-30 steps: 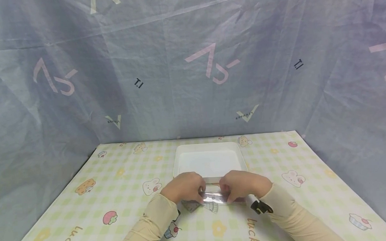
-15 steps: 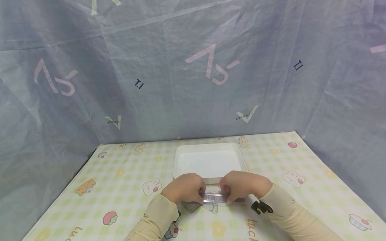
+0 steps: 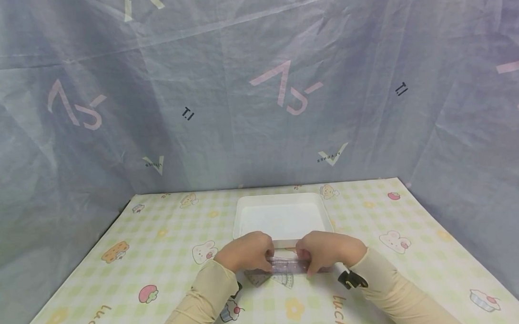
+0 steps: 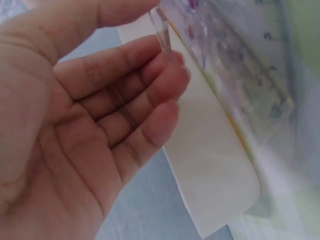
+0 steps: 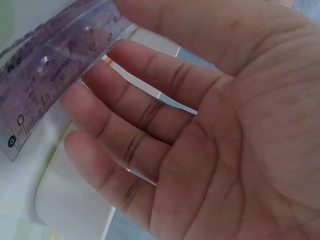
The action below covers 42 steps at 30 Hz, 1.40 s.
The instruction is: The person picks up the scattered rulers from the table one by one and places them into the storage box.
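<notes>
A clear, purplish ruler [image 3: 287, 265] lies crosswise between the two hands, near the front of the white tray. My left hand [image 3: 249, 251] pinches its left part between thumb and fingers. Farther right, my right hand [image 3: 328, 249] pinches it with thumb and forefinger; the other fingers curl loosely in the right wrist view. The ruler's marked end [image 5: 20, 120] juts out past that hand. Under and in front of the ruler, a clear protractor [image 3: 285, 280] and a clear set square [image 3: 257, 278] lie on the cloth, partly covered by ruler and hand.
The white rectangular tray [image 3: 282, 198] stands just beyond the hands, its front wall close to the fingers. A green checked cloth [image 3: 160, 270] with cartoon prints covers the table. Grey-blue fabric [image 3: 241, 124] hangs behind and at both sides.
Bright glare on the ruler has faded and its purple face shows more, as if its tilt changed slightly. Both hands keep their grip and have barely moved.
</notes>
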{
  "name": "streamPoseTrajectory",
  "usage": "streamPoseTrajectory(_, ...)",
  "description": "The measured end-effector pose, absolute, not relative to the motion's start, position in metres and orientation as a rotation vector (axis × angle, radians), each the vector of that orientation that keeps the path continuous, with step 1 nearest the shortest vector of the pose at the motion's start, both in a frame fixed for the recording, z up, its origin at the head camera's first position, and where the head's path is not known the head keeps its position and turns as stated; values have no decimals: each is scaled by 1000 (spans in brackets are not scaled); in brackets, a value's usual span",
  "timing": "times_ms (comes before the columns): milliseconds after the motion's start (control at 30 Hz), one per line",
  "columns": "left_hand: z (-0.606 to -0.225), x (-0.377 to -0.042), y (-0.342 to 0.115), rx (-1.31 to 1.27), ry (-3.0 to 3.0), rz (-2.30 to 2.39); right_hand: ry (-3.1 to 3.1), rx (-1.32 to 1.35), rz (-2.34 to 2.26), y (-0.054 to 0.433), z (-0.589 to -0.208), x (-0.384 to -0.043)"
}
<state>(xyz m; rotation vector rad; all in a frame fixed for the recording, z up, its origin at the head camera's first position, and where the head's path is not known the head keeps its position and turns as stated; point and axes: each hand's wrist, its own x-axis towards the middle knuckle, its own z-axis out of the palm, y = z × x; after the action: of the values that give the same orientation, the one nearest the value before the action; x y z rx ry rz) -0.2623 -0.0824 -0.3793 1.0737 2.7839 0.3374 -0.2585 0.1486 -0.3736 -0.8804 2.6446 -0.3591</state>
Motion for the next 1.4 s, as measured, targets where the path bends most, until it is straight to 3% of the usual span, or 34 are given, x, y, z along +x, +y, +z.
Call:
streamPoseTrajectory(500, -376, -263, -83, 1043, 2797, 341, 2672, -913, -349, 148, -371, -257)
streamPoseTrajectory(1400, -359, -272, -108, 1238, 2825, 468, 2725, -881, -387, 162, -355, -259)
